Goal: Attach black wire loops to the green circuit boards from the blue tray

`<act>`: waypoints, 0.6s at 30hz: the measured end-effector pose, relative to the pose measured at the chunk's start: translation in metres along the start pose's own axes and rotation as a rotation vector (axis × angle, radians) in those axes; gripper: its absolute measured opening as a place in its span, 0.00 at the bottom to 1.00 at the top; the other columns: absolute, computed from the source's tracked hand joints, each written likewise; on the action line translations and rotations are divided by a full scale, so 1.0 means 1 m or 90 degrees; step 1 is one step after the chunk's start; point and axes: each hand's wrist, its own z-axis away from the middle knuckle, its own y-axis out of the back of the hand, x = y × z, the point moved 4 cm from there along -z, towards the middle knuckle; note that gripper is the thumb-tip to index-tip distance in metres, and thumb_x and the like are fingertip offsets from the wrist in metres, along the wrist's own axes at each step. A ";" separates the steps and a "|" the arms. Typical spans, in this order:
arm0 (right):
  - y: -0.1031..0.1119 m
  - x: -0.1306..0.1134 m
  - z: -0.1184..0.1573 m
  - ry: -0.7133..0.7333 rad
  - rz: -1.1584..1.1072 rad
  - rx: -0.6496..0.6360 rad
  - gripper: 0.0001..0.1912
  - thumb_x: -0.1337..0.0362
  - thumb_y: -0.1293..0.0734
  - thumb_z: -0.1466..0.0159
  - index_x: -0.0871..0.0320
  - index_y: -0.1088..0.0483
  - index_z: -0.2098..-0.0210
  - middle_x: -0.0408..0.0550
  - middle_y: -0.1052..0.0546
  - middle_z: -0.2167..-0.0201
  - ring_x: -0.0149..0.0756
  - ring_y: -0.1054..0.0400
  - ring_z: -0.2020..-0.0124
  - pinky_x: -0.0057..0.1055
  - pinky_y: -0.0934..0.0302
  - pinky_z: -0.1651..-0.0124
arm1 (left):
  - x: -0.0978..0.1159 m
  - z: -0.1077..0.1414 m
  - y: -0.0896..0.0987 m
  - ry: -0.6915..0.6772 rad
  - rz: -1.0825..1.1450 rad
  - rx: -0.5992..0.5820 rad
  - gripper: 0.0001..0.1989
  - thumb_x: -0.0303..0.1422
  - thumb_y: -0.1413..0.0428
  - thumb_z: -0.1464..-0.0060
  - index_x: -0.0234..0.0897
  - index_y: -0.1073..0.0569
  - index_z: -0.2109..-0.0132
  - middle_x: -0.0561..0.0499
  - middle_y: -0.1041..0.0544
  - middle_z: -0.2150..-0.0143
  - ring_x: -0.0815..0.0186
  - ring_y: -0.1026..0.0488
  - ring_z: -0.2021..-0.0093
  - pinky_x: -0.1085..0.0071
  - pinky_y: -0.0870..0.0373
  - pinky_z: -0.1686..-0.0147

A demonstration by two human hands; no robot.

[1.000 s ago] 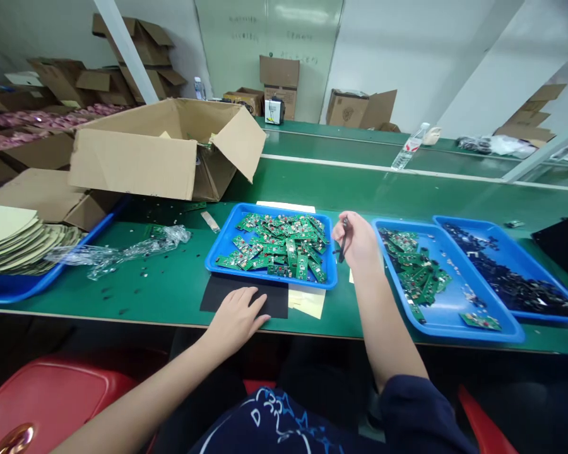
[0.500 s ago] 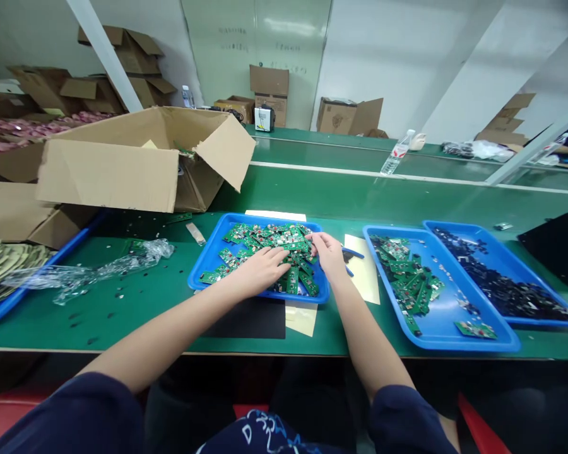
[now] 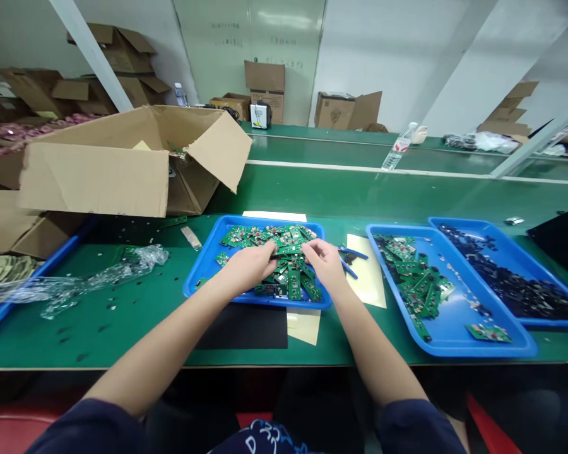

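Observation:
A green circuit board is held level between my two hands, above a blue tray heaped with more circuit boards. The fingers of my left hand are closed on its left end. At its right end, my right hand pinches it between thumb and fingers. Just right of my right hand, pliers with blue handles lie partly over a yellow paper sheet. My hands hide part of the pile.
To the right stand a blue tray of circuit boards and another of small black parts. A large open carton and crumpled clear plastic occupy the left. Behind, a water bottle stands on the bench.
My left hand has gone from lying spread over the pile to gripping the board's left end. My right hand still pinches the other end. The camera view has shifted slightly.

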 end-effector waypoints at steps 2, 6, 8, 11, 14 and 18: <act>-0.004 -0.002 0.002 0.000 -0.015 -0.022 0.12 0.55 0.37 0.42 0.58 0.35 0.75 0.39 0.35 0.81 0.28 0.42 0.79 0.26 0.45 0.75 | -0.003 0.000 0.000 0.059 0.174 0.038 0.07 0.34 0.54 0.42 0.35 0.37 0.60 0.51 0.29 0.74 0.62 0.30 0.74 0.70 0.37 0.74; -0.011 -0.004 0.006 0.000 -0.002 -0.063 0.11 0.56 0.37 0.42 0.57 0.36 0.74 0.39 0.35 0.81 0.28 0.42 0.79 0.26 0.44 0.74 | -0.006 -0.005 -0.013 0.085 0.590 0.089 0.12 0.41 0.55 0.43 0.35 0.35 0.64 0.52 0.31 0.73 0.64 0.30 0.70 0.67 0.33 0.66; -0.012 -0.005 0.008 0.009 0.014 -0.073 0.11 0.57 0.37 0.41 0.57 0.36 0.74 0.39 0.35 0.80 0.28 0.42 0.79 0.26 0.44 0.75 | -0.007 -0.007 -0.022 0.082 0.758 0.088 0.17 0.43 0.57 0.43 0.34 0.32 0.65 0.51 0.31 0.71 0.65 0.31 0.68 0.66 0.33 0.62; -0.012 -0.007 0.009 0.031 0.029 -0.070 0.10 0.58 0.36 0.42 0.57 0.36 0.74 0.40 0.34 0.80 0.28 0.41 0.79 0.26 0.44 0.75 | -0.008 -0.007 -0.034 0.111 0.916 0.074 0.19 0.44 0.54 0.45 0.34 0.30 0.59 0.50 0.30 0.68 0.65 0.31 0.66 0.66 0.32 0.61; -0.013 -0.009 0.010 0.060 0.044 -0.063 0.08 0.60 0.35 0.43 0.57 0.36 0.74 0.40 0.33 0.78 0.28 0.40 0.78 0.26 0.43 0.74 | -0.005 -0.005 -0.036 0.136 0.909 0.077 0.15 0.42 0.49 0.48 0.35 0.30 0.60 0.53 0.32 0.71 0.67 0.32 0.70 0.69 0.33 0.65; -0.015 -0.009 0.012 0.078 0.058 -0.061 0.08 0.59 0.34 0.43 0.56 0.35 0.74 0.41 0.32 0.77 0.30 0.37 0.77 0.28 0.41 0.73 | 0.000 -0.003 -0.031 0.139 0.887 0.092 0.11 0.40 0.48 0.49 0.36 0.33 0.69 0.56 0.36 0.77 0.69 0.34 0.74 0.72 0.35 0.69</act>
